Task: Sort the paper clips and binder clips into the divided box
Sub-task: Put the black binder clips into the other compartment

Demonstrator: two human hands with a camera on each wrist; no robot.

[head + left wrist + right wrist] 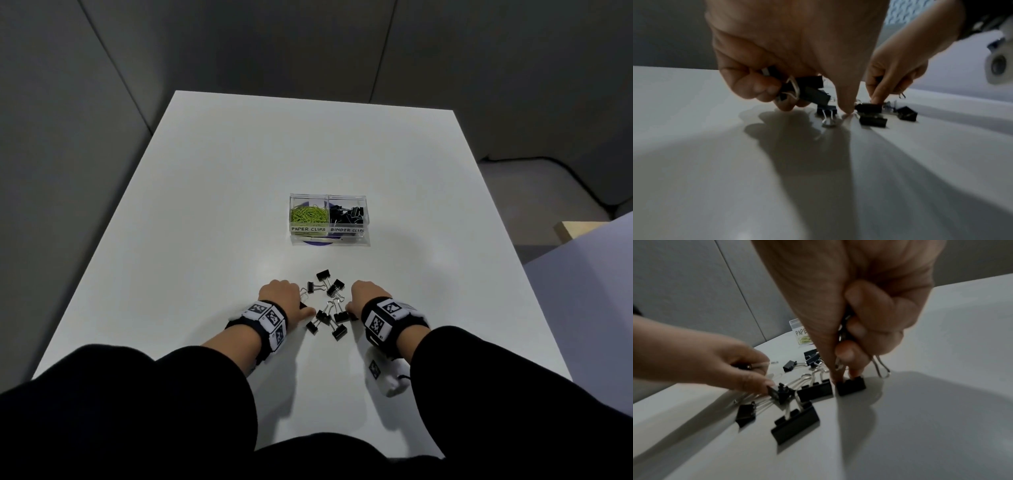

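A clear divided box (367, 219) stands mid-table, with green paper clips (308, 214) in its left compartment and black binder clips (346, 216) in its right one. Several loose black binder clips (323, 310) lie between my hands. My left hand (291, 301) is curled round a bunch of binder clips (807, 91), and its thumb tip touches the table. My right hand (359, 298) holds clips (845, 331) in its curled fingers, while its thumb and a fingertip pinch one binder clip (851, 386) lying on the table.
The white table (205, 205) spreads around the box and the clip pile. Grey wall panels stand behind and to the left. A lilac surface (589, 291) adjoins the table's right edge, with a black cable behind it.
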